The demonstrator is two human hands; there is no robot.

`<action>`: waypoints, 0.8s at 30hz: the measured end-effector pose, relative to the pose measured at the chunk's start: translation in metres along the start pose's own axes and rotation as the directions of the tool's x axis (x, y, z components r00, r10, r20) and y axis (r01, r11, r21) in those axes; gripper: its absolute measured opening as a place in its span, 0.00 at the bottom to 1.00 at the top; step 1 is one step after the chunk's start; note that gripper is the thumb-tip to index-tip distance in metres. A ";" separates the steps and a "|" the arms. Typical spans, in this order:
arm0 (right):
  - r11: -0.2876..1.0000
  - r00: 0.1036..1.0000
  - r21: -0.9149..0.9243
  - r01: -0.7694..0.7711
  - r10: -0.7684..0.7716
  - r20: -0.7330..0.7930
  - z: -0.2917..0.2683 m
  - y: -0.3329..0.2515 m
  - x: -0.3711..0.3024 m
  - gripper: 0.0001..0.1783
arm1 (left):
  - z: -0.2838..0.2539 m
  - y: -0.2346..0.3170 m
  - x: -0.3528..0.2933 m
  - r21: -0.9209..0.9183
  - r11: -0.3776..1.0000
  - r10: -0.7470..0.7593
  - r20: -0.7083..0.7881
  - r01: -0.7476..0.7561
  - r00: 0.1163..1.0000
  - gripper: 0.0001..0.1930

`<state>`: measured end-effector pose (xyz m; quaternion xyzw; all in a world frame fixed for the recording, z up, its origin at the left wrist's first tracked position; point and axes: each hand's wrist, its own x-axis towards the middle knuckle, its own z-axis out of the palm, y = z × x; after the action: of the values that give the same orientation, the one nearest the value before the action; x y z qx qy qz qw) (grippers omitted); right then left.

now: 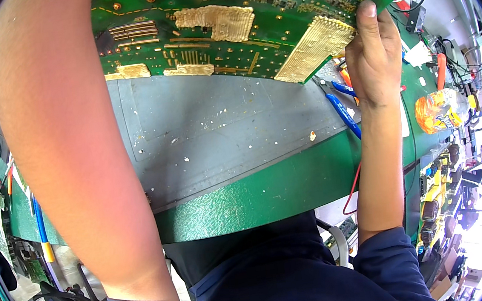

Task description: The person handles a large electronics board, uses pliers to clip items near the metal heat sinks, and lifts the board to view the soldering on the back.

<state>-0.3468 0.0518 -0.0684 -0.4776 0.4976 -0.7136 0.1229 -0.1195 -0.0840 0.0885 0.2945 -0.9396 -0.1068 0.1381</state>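
Note:
A large green circuit board is tilted up over the grey mat at the top of the view. Thick tan ribbed patches cover parts of its surface, and small components crowd its upper right. My right hand grips the board's right corner, thumb pressed on the face and fingers behind. My left forearm runs up past the board's left side, and the left hand lies beyond the top edge of the picture. Just left of my right wrist lie cutters with blue handles, partly covered by the hand and board.
Small pale scraps dot the grey mat on the green table. On the right stand a bottle with an orange label and several cables. A blue-and-yellow-handled tool is at the left edge. A red wire hangs near my right forearm.

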 end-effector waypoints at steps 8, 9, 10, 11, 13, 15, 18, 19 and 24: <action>0.997 1.000 -0.081 0.012 -0.014 -0.023 0.001 -0.002 -0.002 0.25 | 0.015 0.013 0.002 0.180 0.977 -0.093 -0.105 0.111 0.990 0.50; 0.996 1.000 -0.089 0.001 -0.003 -0.021 0.001 -0.003 -0.002 0.25 | 0.012 0.006 -0.010 0.148 0.989 0.023 -0.090 -0.010 0.996 0.51; 0.985 1.000 -0.174 0.005 -0.009 -0.017 0.002 -0.006 -0.003 0.25 | 0.011 0.004 -0.013 0.123 0.990 0.075 -0.077 -0.065 0.994 0.51; 0.966 1.000 -0.258 0.011 -0.015 -0.011 0.006 -0.010 -0.004 0.25 | 0.009 0.002 -0.017 0.096 0.988 0.125 -0.065 -0.119 0.990 0.51; 0.946 0.999 -0.324 0.029 -0.037 -0.017 0.012 -0.012 -0.004 0.24 | 0.007 0.003 -0.016 0.058 0.994 0.096 -0.034 -0.094 0.995 0.52; 0.954 0.997 -0.296 0.051 -0.068 -0.045 0.017 -0.011 -0.004 0.24 | 0.006 0.006 -0.012 0.020 0.997 0.072 0.000 -0.072 0.997 0.52; 0.956 0.997 -0.290 0.042 -0.060 -0.052 0.019 -0.015 -0.005 0.24 | 0.012 0.019 0.001 0.064 0.988 -0.142 -0.017 0.143 0.990 0.52; 0.961 0.997 -0.274 0.029 -0.048 -0.063 0.017 -0.014 -0.005 0.23 | 0.013 0.024 0.002 0.080 0.978 -0.191 -0.028 0.193 0.981 0.52; 0.990 0.994 -0.128 -0.064 0.052 -0.097 0.000 -0.003 -0.004 0.23 | 0.013 0.029 0.005 0.103 0.964 -0.242 -0.047 0.246 0.969 0.52</action>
<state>-0.3439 0.0555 -0.0684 -0.4361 0.5620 -0.6972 0.0887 -0.1422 -0.0621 0.0852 0.4169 -0.8980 -0.0671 0.1237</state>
